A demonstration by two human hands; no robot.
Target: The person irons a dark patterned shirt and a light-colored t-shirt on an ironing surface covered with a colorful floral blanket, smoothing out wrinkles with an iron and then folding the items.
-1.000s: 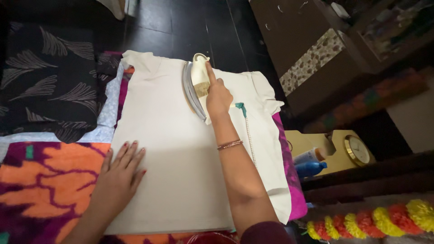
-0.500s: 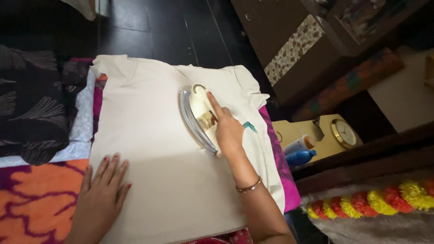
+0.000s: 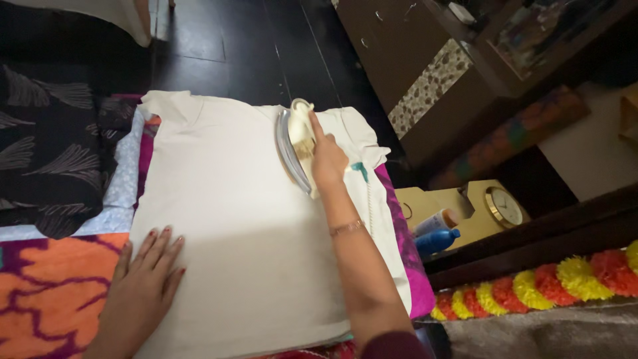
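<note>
A cream T-shirt (image 3: 246, 219) lies flat on a padded surface covered with patterned cloths. My right hand (image 3: 327, 159) grips the handle of a cream and silver clothes iron (image 3: 296, 143), which rests on the shirt's upper right part, near the far edge. My left hand (image 3: 143, 282) lies flat with spread fingers on the shirt's near left edge, pressing it down. A thin bangle is on my right wrist.
A black leaf-patterned cloth (image 3: 50, 159) lies at the left, an orange and purple cloth (image 3: 46, 299) at the near left. To the right stand a small clock (image 3: 503, 206), bottles (image 3: 435, 233), a flower garland (image 3: 538, 286) and a dark cabinet (image 3: 412, 60).
My right hand pulled the iron back toward me, then pushed it away again to the shirt's far right part. My left hand stayed pressed on the near left edge.
</note>
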